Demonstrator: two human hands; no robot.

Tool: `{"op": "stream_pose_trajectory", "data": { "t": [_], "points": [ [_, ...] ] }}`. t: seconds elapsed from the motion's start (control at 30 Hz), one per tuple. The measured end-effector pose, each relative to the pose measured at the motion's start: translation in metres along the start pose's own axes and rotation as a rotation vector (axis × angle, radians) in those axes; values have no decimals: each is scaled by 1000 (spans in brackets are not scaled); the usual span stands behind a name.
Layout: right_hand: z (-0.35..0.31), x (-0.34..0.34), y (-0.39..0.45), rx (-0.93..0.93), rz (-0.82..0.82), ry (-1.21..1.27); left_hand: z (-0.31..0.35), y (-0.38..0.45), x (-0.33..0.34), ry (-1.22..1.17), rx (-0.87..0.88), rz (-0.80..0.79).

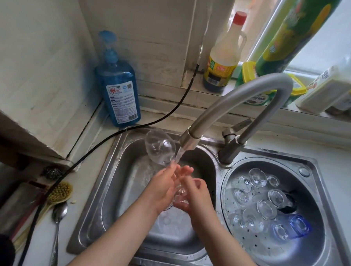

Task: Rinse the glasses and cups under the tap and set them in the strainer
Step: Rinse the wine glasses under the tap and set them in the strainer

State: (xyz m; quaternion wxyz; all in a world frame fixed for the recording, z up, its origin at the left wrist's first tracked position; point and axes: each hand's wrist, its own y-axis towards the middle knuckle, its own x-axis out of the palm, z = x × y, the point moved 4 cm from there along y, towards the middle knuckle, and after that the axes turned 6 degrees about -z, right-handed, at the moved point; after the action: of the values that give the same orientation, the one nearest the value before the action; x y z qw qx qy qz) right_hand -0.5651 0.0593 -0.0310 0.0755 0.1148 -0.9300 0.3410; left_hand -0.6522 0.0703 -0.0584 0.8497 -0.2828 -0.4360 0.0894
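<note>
Now both hands, left hand (163, 186) and right hand (192, 195), clasp one wine glass (160, 147) by its stem under the tap (191, 140); roughly ten glasses fill the strainer (311, 254).

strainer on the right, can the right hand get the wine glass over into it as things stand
Probably yes. The right hand holds the wine glass by its stem together with the left hand, and nothing stands between it and the strainer. Upturned glasses crowd its middle, but bare room shows along the left rim.

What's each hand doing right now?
Left hand: holding the wine glass by its stem.
Right hand: fingers curled on the same glass's foot.
</note>
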Motion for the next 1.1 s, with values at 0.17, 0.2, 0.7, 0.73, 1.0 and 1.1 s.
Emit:
{"op": "stream_pose_trajectory", "data": {
  "t": [0.17,0.2,0.7,0.73,1.0,1.1],
  "points": [
    [-6,7,-2,272,-362,615,10,-4,2,16,-5,-114],
    [-4,3,1,225,-315,462,9,-5,4,20,3,-107],
    [-9,-32,-7,-408,-18,-575,28,-7,-11,-55,86,-47],
    [-7,-35,-7,-352,-53,-489,31,-7,-13,-56,97,-62],
    [24,-55,-6,48,-327,-39,46,-7,-22,89,153,-185],
    [10,-48,3,-166,-253,-640,53,-8,-17,251,278,37]
  ]
}}
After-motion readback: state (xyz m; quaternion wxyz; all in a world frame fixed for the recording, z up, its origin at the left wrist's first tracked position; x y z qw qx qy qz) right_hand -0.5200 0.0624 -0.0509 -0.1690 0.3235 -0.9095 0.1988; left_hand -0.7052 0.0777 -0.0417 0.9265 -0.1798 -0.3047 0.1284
